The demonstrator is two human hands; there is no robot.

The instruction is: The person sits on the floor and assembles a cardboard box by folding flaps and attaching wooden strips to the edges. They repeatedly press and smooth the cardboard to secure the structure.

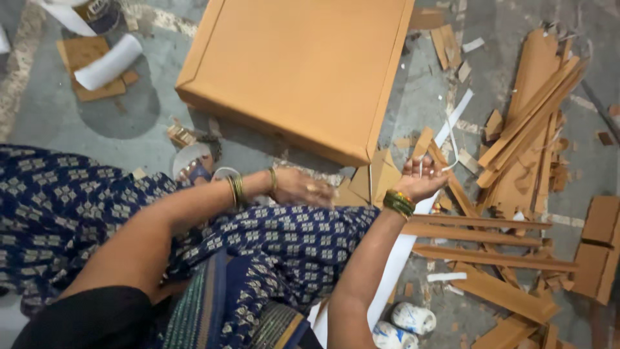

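Taping step, judged: the right hand (423,178) pinches a white paper strip (452,123) just beside the flat cardboard box (297,71). The left hand (303,187), fingers loosely curled and empty, rests at the box's near corner. Next calls for aligning strip to edge.

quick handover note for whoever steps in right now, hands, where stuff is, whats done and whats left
Left hand: resting palm down on the lap, beside the near edge of the large flat cardboard box; nothing visibly held.
Right hand: raised, fingers closed on a white paper strip that runs up and away from it.
Box lies on the floor ahead, looks assembled.
Cardboard strips and offcuts are scattered to the right; two tape rolls sit by the right knee.
Left: the strip in hand is not yet on the box, by the look of it.
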